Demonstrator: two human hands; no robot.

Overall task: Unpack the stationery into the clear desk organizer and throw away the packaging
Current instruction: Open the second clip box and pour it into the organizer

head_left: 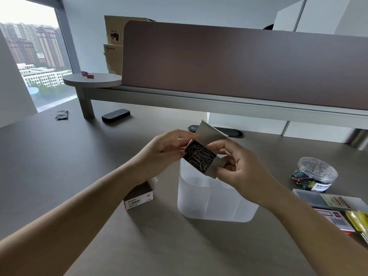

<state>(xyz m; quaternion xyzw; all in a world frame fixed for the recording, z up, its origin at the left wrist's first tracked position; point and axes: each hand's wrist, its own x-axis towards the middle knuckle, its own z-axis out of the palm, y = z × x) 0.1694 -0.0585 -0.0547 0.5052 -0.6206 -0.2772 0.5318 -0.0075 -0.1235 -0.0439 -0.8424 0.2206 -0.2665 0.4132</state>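
Observation:
A small cardboard box (213, 134) full of metal paper clips (200, 157) is held open in the air, tilted over the clear desk organizer (211, 200). My left hand (165, 150) grips the box's left side. My right hand (241, 166) pinches its right side and front flap. The lid flap stands up at the back. Under my left wrist, a second paper clip box (139, 196) lies on the desk with its end open.
A clear round tub of coloured binder clips (315, 174) and several flat stationery packs (342, 212) lie at the right. A black eraser (116, 115) and a crumpled wrapper (62, 114) sit at the back left. A brown divider panel (239, 62) bounds the desk's far side.

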